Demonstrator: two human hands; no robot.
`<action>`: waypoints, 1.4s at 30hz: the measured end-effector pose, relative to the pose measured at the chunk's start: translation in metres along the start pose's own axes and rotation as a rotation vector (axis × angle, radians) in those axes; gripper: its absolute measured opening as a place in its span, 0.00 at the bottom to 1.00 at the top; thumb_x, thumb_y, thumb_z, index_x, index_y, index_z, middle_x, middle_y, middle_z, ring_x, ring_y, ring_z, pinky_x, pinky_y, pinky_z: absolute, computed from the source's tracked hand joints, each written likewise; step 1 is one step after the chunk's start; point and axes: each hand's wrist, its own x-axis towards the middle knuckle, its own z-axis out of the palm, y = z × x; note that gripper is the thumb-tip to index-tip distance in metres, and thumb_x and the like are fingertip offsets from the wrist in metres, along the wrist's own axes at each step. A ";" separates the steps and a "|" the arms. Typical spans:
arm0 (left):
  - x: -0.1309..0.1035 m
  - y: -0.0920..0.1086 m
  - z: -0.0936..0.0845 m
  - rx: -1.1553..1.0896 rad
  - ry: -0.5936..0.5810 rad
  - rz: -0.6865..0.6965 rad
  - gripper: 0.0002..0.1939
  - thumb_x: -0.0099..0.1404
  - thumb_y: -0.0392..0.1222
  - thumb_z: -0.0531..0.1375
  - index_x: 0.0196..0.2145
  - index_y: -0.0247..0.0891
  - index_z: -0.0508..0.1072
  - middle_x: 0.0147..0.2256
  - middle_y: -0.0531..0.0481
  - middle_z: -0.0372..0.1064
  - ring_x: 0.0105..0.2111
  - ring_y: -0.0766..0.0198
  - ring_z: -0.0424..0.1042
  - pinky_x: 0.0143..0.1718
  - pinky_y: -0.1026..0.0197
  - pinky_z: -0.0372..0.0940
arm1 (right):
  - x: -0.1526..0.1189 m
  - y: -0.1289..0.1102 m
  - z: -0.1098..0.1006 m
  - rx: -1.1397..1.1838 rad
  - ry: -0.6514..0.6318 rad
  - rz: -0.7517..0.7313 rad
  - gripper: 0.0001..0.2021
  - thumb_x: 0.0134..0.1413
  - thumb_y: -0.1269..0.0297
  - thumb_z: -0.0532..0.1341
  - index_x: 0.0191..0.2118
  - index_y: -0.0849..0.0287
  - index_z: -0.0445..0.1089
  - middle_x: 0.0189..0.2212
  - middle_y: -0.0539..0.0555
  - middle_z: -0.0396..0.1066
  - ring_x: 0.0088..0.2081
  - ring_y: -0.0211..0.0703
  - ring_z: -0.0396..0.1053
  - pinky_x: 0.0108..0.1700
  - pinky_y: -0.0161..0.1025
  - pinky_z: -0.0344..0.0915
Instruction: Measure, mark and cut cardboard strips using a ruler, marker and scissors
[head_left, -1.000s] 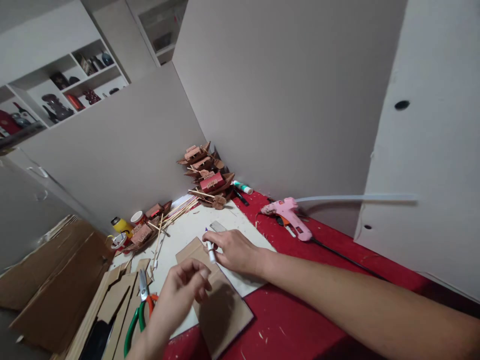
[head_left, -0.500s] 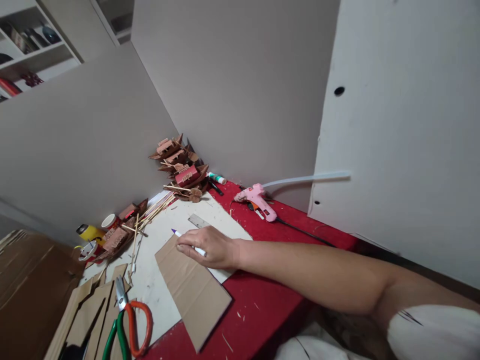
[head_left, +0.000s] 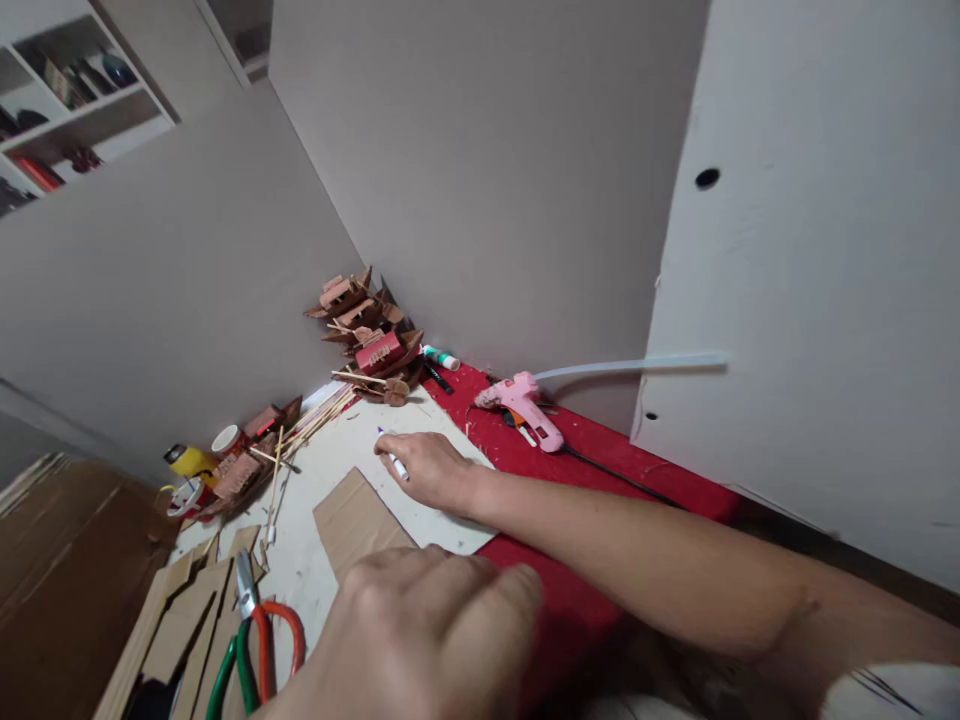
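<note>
My right hand is closed round a white pen with a purple tip, over the white sheet. Near the camera, my left hand hangs over the lower part of a brown cardboard piece, its fingers curled; their tips and anything inside them are hidden. The cardboard lies on the white sheet, left of my right hand. Scissors with one green and one orange handle lie at the lower left, partly behind my left forearm.
A pink glue gun lies on the red tabletop at the right. Brown model boats stand at the back corner. Cups, a yellow bottle and cardboard strips are at the left. Grey panels enclose the back.
My left hand has come into view from below, over the cardboard. My right hand has moved up off the cardboard with the pen, and the ruler is now hidden. The view has shifted slightly.
</note>
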 end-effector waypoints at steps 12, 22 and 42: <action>0.054 -0.134 -0.004 -0.642 0.527 -0.721 0.16 0.65 0.42 0.58 0.48 0.33 0.65 0.37 0.41 0.73 0.33 0.60 0.77 0.30 0.59 0.71 | 0.019 0.025 -0.009 -0.176 -0.132 0.347 0.15 0.63 0.61 0.59 0.52 0.63 0.67 0.46 0.57 0.70 0.43 0.45 0.71 0.45 0.48 0.71; 0.081 -0.135 0.017 -0.846 0.586 -0.807 0.15 0.68 0.47 0.58 0.48 0.35 0.69 0.43 0.46 0.70 0.36 0.63 0.72 0.36 0.56 0.70 | 0.020 0.019 0.005 -0.071 -0.170 0.365 0.16 0.63 0.60 0.59 0.53 0.62 0.66 0.46 0.57 0.70 0.43 0.45 0.71 0.44 0.48 0.71; 0.085 -0.144 0.011 -0.610 0.437 -0.744 0.17 0.67 0.45 0.59 0.51 0.36 0.68 0.47 0.45 0.69 0.41 0.60 0.72 0.39 0.52 0.71 | 0.021 0.017 0.009 0.204 -0.096 0.291 0.13 0.62 0.60 0.60 0.48 0.63 0.68 0.41 0.55 0.71 0.40 0.43 0.71 0.44 0.46 0.70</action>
